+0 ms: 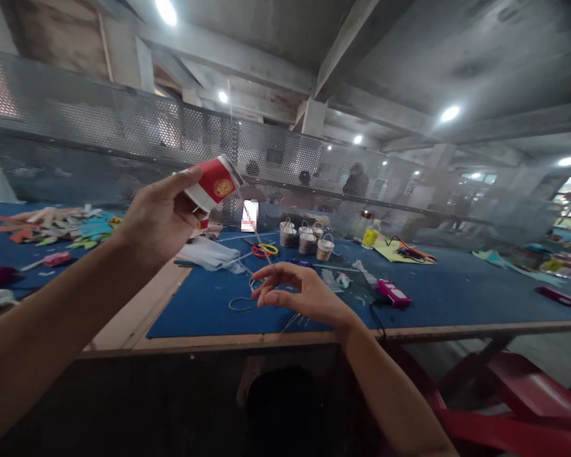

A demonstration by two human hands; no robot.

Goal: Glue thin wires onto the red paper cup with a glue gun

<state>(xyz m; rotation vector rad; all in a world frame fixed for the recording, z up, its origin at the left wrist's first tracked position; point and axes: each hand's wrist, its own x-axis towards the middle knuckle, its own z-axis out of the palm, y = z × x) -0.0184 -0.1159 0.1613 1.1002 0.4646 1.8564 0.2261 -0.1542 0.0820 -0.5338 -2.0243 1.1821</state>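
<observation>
cup [215,184] grasped in left grip [157,212], long axis tilted | strip [259,238] slanted down rightward to right grip [304,292], whose hold cannot be told

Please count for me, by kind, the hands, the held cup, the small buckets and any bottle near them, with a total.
Left hand and right hand: 2
Red-and-white cup, in the left hand's grip: 1
Small handled buckets: at least 4, partly overlapping
Yellow-labelled bottle, right of the buckets: 1
Total: at least 8
</observation>
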